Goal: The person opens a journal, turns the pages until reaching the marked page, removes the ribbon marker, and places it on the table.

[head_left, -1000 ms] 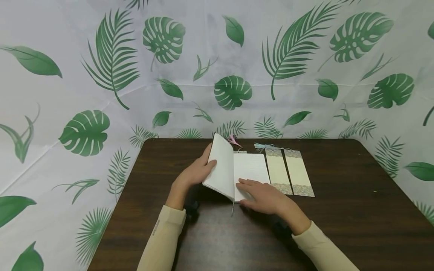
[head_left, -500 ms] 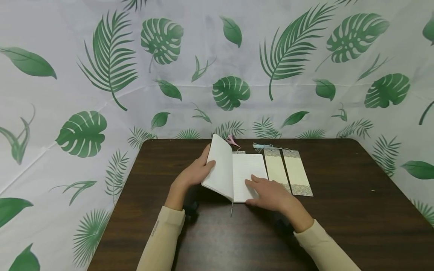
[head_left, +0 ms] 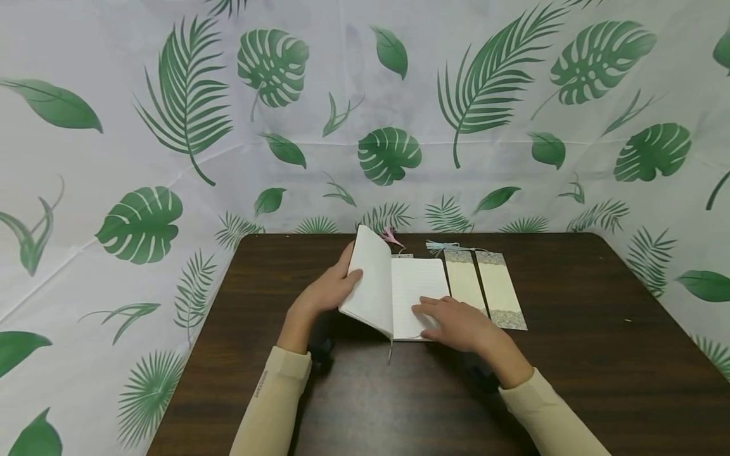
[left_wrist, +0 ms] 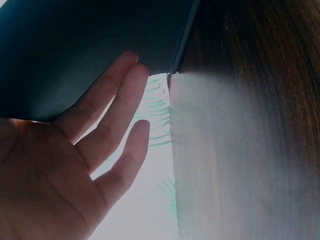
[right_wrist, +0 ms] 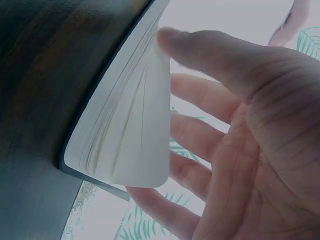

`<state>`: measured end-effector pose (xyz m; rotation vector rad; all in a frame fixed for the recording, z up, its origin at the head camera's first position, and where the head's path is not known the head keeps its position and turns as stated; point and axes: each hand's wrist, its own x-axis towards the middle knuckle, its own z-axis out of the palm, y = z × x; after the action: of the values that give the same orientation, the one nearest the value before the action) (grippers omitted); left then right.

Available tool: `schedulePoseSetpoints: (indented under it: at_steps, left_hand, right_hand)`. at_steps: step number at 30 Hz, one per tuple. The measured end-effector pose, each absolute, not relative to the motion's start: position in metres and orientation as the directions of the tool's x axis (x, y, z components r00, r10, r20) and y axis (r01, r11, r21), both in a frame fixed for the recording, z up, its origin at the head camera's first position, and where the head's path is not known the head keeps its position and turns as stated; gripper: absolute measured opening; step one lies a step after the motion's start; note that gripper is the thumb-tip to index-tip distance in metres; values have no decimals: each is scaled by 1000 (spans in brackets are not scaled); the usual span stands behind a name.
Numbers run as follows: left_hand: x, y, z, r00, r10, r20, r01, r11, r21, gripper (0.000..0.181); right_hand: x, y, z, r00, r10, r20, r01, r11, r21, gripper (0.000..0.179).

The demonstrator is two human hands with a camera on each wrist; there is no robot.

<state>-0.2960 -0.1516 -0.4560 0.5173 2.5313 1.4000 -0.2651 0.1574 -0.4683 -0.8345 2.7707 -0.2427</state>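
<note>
An open notebook [head_left: 419, 285] with blank-looking white pages stands in the middle of the head view, its left half tilted up. My left hand [head_left: 327, 288] holds that half, thumb on the page and fingers behind; its dark cover [left_wrist: 95, 45] fills the upper left wrist view. On the right half lies my right hand [head_left: 453, 320], fingers over the page. From the right wrist, the thumb [right_wrist: 172, 42] sits at the edge of fanned pages [right_wrist: 145, 130], with the other fingers partly hidden on their far side, pinching the lifted sheets. A ribbon [head_left: 390, 351] hangs from the spine.
Two cream bookmarks with lace-patterned ends, a nearer one [head_left: 466, 275] and an outer one [head_left: 502, 291], lie right of the notebook. Their light blue tassel [head_left: 441, 246] points left. A pink tassel [head_left: 390, 237] shows behind the notebook. A leaf-print cloth [head_left: 388, 95] hangs beyond the dark table [head_left: 599, 354].
My right hand has shifted right, from near the spine toward the outer part of the page, and its thumb has drawn up to the sheets. The left hand keeps its hold.
</note>
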Motion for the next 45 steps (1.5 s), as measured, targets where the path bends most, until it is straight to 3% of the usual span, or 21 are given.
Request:
schedulePoseSetpoints:
  at_steps: [16,22,33,39,45]
  left_hand:
    - [-296,-151,-455,-916,401,-15,200,489,849,76]
    - [-296,-152,-457,-920,392,-22,194,501,843,76]
    - [-295,-153,-456,-926,376,-34,179,515,838,77]
    - [-296,-152,-456,-927,372,-38,176,524,833,77]
    - [-295,-151,-456,-928,371,-39,175,523,834,78]
  right_hand:
    - [-264,159,-467,-806,-577,-130,-548,812,-202,49]
    - [-267,163,-464,-819,-573,-33,-562,813,-152,50]
    - [-277,164,-460,-819,-514,254,-562,808,-179,91]
    - [-274,153,-464,-886,-385,258,-455,827,-330,109]
    - [-262,137,-466,-908,-393,148,-414,781,-468,96]
